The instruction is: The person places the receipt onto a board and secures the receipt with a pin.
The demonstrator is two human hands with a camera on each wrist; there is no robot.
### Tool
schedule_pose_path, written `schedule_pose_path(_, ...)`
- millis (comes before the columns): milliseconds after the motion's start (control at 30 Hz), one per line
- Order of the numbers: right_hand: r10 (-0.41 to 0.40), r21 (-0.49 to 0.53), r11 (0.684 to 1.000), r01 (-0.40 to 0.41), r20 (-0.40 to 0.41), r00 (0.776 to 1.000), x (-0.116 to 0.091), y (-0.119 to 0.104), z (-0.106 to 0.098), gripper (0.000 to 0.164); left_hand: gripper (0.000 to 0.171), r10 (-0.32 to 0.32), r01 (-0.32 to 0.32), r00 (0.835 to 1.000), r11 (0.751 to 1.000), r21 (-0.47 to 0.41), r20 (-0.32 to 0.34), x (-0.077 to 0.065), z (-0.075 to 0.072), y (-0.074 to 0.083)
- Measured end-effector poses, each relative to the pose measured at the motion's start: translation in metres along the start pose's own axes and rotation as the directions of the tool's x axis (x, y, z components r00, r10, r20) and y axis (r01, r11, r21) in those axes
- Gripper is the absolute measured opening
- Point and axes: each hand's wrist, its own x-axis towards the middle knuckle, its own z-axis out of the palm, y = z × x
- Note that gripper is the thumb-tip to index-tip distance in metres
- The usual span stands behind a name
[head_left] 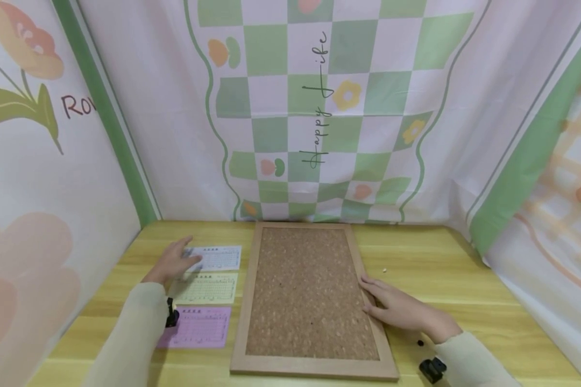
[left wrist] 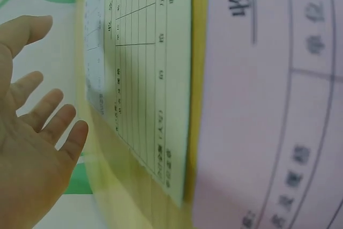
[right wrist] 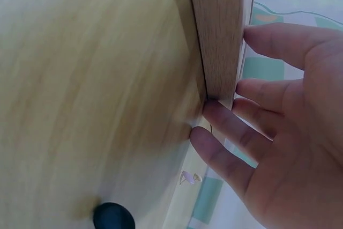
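Note:
A cork board (head_left: 314, 293) in a wooden frame lies on the table in the middle of the head view. My right hand (head_left: 399, 307) rests against its right edge, with relaxed fingers touching the frame (right wrist: 222, 36) in the right wrist view. My left hand (head_left: 176, 262) is over the left end of a pale blue printed slip (head_left: 222, 258), fingers spread and holding nothing. Below that slip lie a pale yellow-green slip (head_left: 210, 288) and a pink slip (head_left: 205, 328). Part of the pink slip is hidden behind my left sleeve.
Right of the board, tiny pale pushpins (right wrist: 188, 177) lie on the wooden table (head_left: 431, 258). A small round black object (right wrist: 113, 217) sits near my right wrist. Patterned cloth (head_left: 314, 134) hangs at the table's back edge, with more cloth on both sides.

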Motion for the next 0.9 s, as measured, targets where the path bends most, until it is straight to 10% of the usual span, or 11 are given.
schedule_pose_path(467,0.008,0.003,1.0,-0.008,0.011,1.0,0.0004,-0.0013,-0.0014,0.067,0.092,-0.223,0.217,0.975,0.958,-0.188,-0.012,-0.0004,0.0078,-0.0002)
schedule_pose_path(900,0.008,0.002,1.0,-0.008,0.0,1.0,-0.0004,-0.0008,0.0011,0.068,0.084,-0.342,0.34,0.939,0.936,-0.088,-0.016,-0.0056,-0.0005,0.0044)
